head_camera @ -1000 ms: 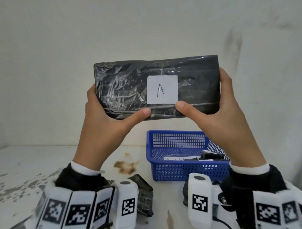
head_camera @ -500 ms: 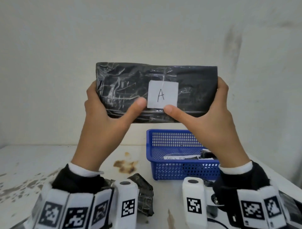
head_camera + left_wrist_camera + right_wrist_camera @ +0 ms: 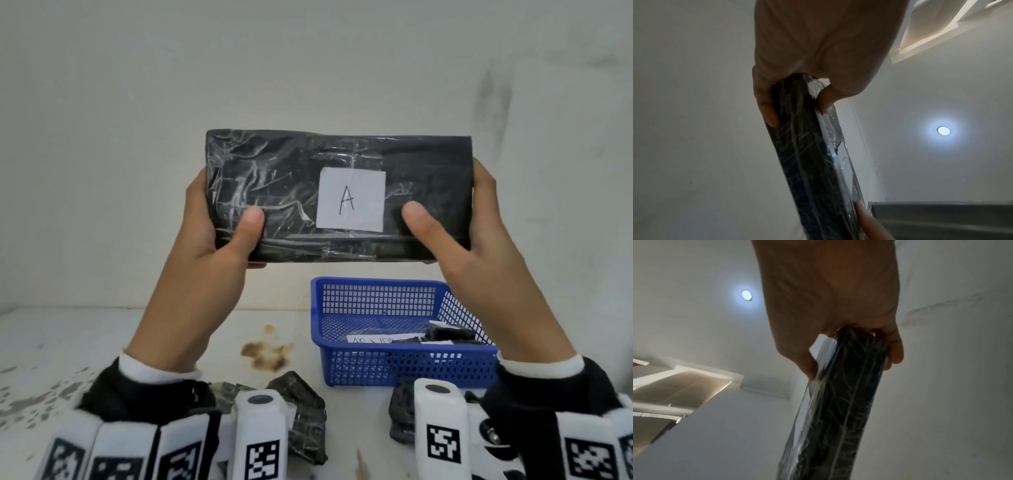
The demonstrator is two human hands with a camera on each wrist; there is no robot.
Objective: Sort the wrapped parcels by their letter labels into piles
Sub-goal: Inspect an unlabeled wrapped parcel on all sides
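A black parcel (image 3: 284, 192) wrapped in shiny film is held up in the air, facing me, with a white label (image 3: 351, 200) marked "A". My left hand (image 3: 219, 236) grips its left end, thumb on the front and fingers behind. My right hand (image 3: 459, 233) grips the right end the same way. The left wrist view has the parcel (image 3: 812, 162) edge-on under the left hand (image 3: 797, 100). In the right wrist view the parcel (image 3: 840, 402) runs down from the right hand (image 3: 851, 353).
A blue mesh basket (image 3: 404, 368) stands on the white stained table (image 3: 68, 342) right of centre, with dark parcels and a white paper inside. Two more dark wrapped parcels (image 3: 301, 414) (image 3: 400, 414) lie near the table's front edge, partly hidden by my wrists.
Both hands lowered the parcel slightly and levelled it. My thumbs slid outward from the label towards the parcel's ends.
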